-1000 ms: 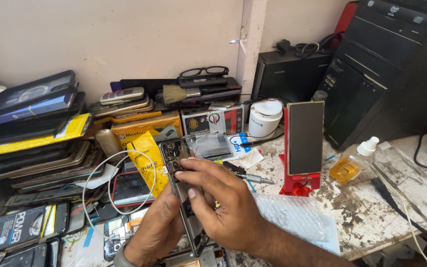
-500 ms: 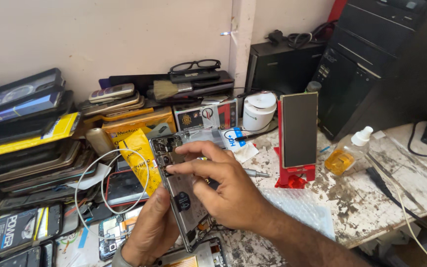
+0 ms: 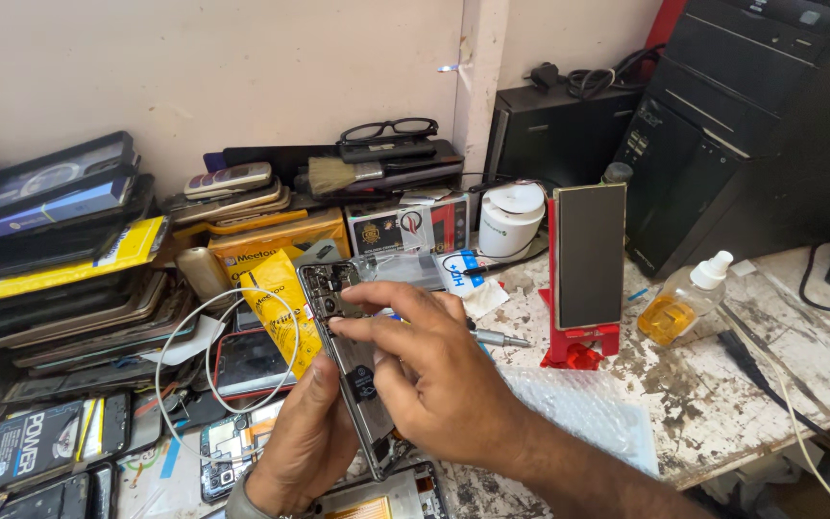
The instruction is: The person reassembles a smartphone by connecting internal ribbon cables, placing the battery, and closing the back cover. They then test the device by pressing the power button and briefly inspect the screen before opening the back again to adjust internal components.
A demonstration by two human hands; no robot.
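Observation:
An opened smartphone (image 3: 343,332) with its back cover off, showing the camera block and inner parts, is held upright and tilted over the bench. My left hand (image 3: 302,444) grips its lower left edge from below. My right hand (image 3: 425,375) wraps the right side, index finger and thumb pressing on the upper inner part near the cameras. A screwdriver (image 3: 497,337) lies on the bench just right of my right hand.
A phone (image 3: 588,255) stands in a red holder (image 3: 576,351). A bottle of yellow liquid (image 3: 686,300), bubble wrap (image 3: 588,408), a white round tub (image 3: 513,216), a white cable loop (image 3: 206,370) and stacked phones and cases (image 3: 50,259) crowd the bench. Black computer towers (image 3: 751,135) stand right.
The view has shifted slightly. My hands have kept hold of the phone, and my right fingers have moved up toward its camera end.

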